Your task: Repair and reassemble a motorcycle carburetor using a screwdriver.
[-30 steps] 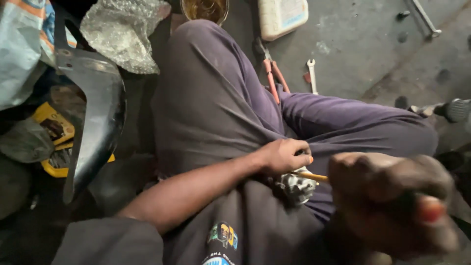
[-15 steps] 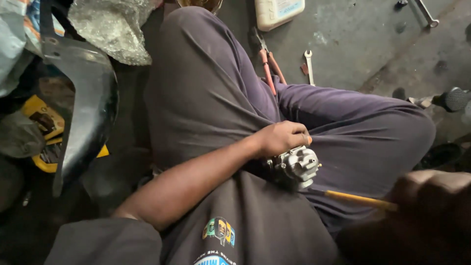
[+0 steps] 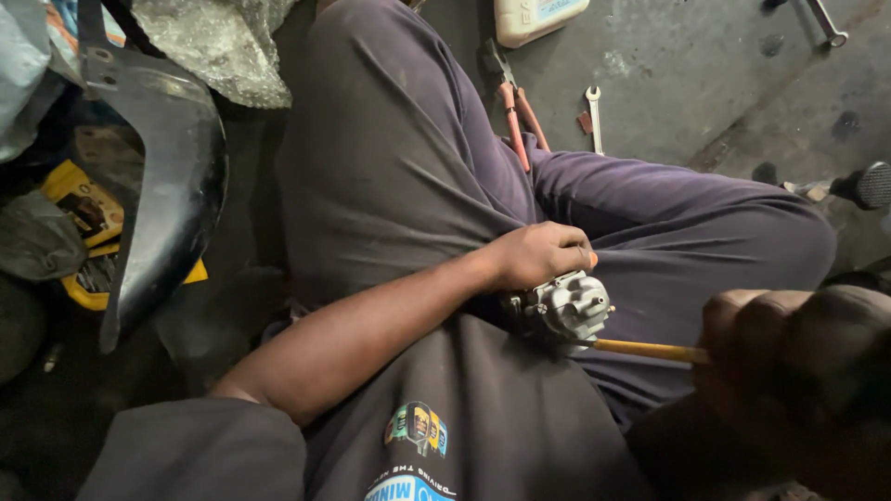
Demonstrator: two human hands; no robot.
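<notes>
The carburettor (image 3: 561, 306) lies in the person's lap, on the dark trousers (image 3: 399, 176). It looks like cast metal: stiff, fairly heavy for its bulk, knobbly enough not to slip, with small fittings best left alone, so the solid body is the place to hold. The left hand (image 3: 543, 255) reaches across from the bent forearm, fingers curled over the carburettor's top, gripping it. The right hand (image 3: 798, 357), close to the camera and blurred, is clenched round a yellow tool shaft (image 3: 645, 350) whose tip meets the carburettor.
</notes>
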